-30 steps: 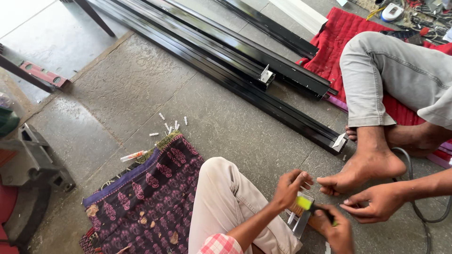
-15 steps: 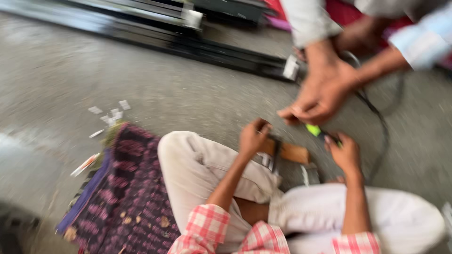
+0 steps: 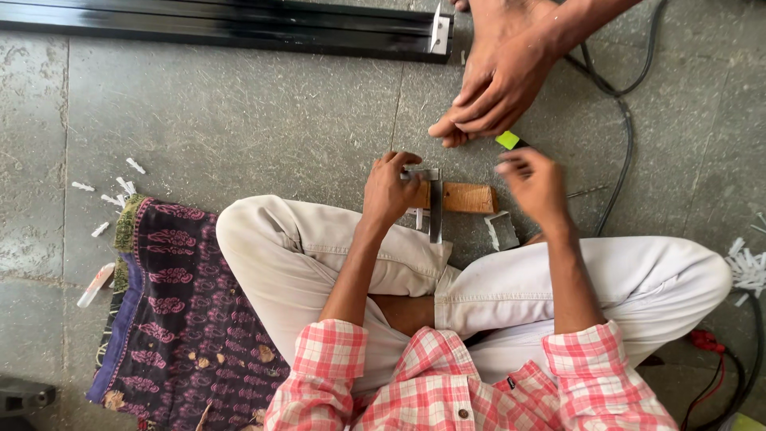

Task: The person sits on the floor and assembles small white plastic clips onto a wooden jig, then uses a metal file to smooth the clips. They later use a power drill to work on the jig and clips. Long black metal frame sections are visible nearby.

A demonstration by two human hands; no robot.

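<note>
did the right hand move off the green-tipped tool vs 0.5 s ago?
Cannot tell: the camera itself shifted. The right hand is blurred beside the green-tipped tool, near the wooden block, much as before.

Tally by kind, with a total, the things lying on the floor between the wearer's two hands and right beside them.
Wood block: 1
Metal angle bracket, under the left hand: 1
Small grey metal piece: 1
Yellow-green tool tip, by the right hand and another person's hand: 1
Total: 4
</note>
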